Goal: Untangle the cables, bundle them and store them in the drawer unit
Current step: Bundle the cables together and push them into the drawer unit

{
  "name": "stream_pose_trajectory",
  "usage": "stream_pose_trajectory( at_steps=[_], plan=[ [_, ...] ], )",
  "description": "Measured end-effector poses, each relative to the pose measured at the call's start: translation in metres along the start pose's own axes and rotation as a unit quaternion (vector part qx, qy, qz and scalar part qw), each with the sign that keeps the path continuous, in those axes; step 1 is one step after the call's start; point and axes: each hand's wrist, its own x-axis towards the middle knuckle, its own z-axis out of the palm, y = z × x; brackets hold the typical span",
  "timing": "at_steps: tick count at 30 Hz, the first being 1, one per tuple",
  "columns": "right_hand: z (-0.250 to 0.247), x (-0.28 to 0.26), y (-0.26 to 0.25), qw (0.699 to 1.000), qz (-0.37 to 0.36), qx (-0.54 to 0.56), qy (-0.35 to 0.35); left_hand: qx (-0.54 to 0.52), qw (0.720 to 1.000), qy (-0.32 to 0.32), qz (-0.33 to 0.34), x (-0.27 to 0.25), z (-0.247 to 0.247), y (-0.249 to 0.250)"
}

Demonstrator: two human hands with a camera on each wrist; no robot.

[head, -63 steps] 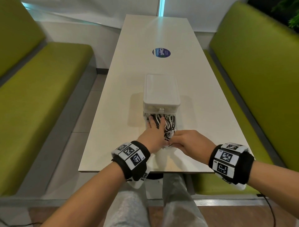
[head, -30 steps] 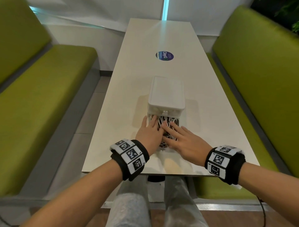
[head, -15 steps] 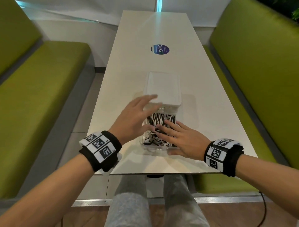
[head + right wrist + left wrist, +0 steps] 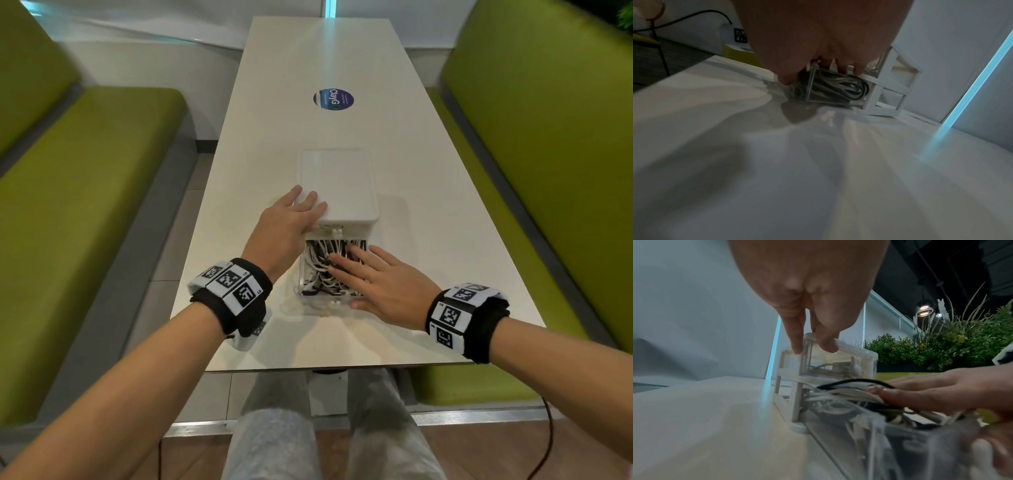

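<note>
A small white drawer unit stands mid-table, its clear lower drawer pulled out toward me. Black and white cables fill the drawer. My left hand lies with straight fingers on the unit's near left top corner. My right hand presses flat on the cables, thumb against the drawer's front wall. In the right wrist view the coiled cables show through the clear drawer wall, beside the unit's white frame.
The long white table has a round blue sticker further back. Green benches flank both sides. My knees are below the table's near edge. Plants stand behind the right bench.
My left hand left the drawer's cables, rose and came to rest on the unit's top corner. My right hand opened flat on the cables and stays there.
</note>
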Motion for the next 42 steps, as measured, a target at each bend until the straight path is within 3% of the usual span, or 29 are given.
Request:
stream_pose_trajectory(
  at_steps=[7,16,21,24,26,29,31,37,42],
  plan=[
    [-0.006,0.003,0.009,0.997,-0.026,-0.047,0.056,0.004,1.0,0.007,-0.001,-0.003,-0.002,0.004],
    [-0.007,0.012,0.012,0.996,-0.005,-0.087,0.034,0.041,0.999,0.018,0.027,-0.007,-0.002,0.003],
    [-0.008,0.006,0.006,0.992,-0.006,-0.103,0.071,0.027,0.999,0.015,0.017,-0.005,-0.001,0.004],
    [-0.011,0.005,-0.004,0.993,0.027,-0.046,0.102,0.016,1.0,0.024,0.014,-0.006,0.001,0.004],
    [-0.015,0.0,-0.011,0.986,0.072,0.054,0.14,0.003,1.0,0.031,0.006,-0.007,0.003,0.004],
    [-0.019,-0.015,-0.015,0.935,0.197,0.242,0.166,-0.015,0.999,0.043,-0.008,-0.008,0.005,0.004],
    [-0.017,-0.023,-0.015,0.908,0.245,0.3,0.159,-0.018,0.999,0.044,-0.009,-0.008,0.005,0.005],
    [-0.013,-0.018,-0.015,0.918,0.205,0.287,0.179,-0.028,0.998,0.053,0.005,-0.008,0.003,0.005],
    [-0.012,-0.013,-0.019,0.948,0.134,0.23,0.173,-0.036,0.998,0.057,-0.002,-0.009,0.004,0.006]
  ],
)
